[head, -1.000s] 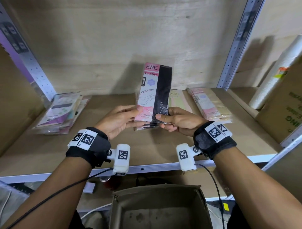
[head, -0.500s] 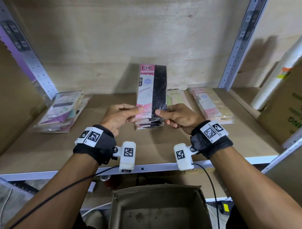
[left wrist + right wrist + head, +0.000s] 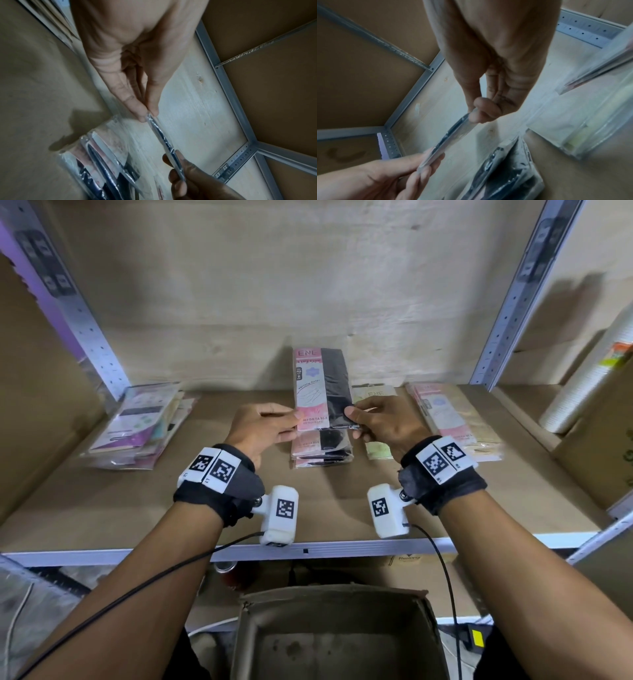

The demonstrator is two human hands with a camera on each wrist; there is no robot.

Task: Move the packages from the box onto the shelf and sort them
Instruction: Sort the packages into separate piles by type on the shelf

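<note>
— Where are the stacks on the shelf (image 3: 102,508)?
— One stack of packages (image 3: 137,426) lies far left, one (image 3: 322,450) in the middle, another (image 3: 452,419) to the right.
— And the cardboard box (image 3: 339,642)?
— Below, in front of the shelf edge.
— The held package (image 3: 322,388)?
— Above the middle stack, between both hands.

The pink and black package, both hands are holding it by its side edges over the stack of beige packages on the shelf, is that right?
Not quite. Both the left hand and right hand do pinch the pink and black package by its side edges, but the head view shows it over the stack of matching pink and black packages. The beige packages lie further right on the shelf.
</note>
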